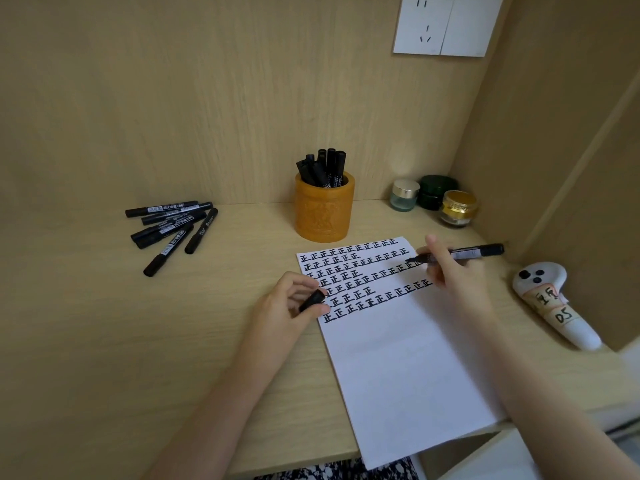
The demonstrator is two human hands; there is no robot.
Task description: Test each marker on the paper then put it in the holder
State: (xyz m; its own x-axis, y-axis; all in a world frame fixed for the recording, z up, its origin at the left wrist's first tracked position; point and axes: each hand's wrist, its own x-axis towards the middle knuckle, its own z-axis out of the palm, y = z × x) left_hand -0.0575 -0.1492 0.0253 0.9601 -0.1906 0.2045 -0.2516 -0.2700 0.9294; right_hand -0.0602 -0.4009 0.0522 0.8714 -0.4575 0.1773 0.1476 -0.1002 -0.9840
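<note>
A white sheet of paper (398,358) lies on the desk, its upper part filled with rows of black written characters. My right hand (450,271) grips an uncapped black marker (474,252) with the tip touching the paper near its right edge. My left hand (294,303) rests at the paper's left edge and pinches the black marker cap (311,301). Behind the paper stands an orange carved holder (323,211) with several black markers upright in it. Several more black markers (173,226) lie in a loose pile at the back left of the desk.
Three small jars (433,200) stand in the back right corner. A white handheld controller (550,299) with labels lies at the right against the side panel. A wall socket (446,24) is high on the back panel. The desk's front edge (294,464) runs below the paper.
</note>
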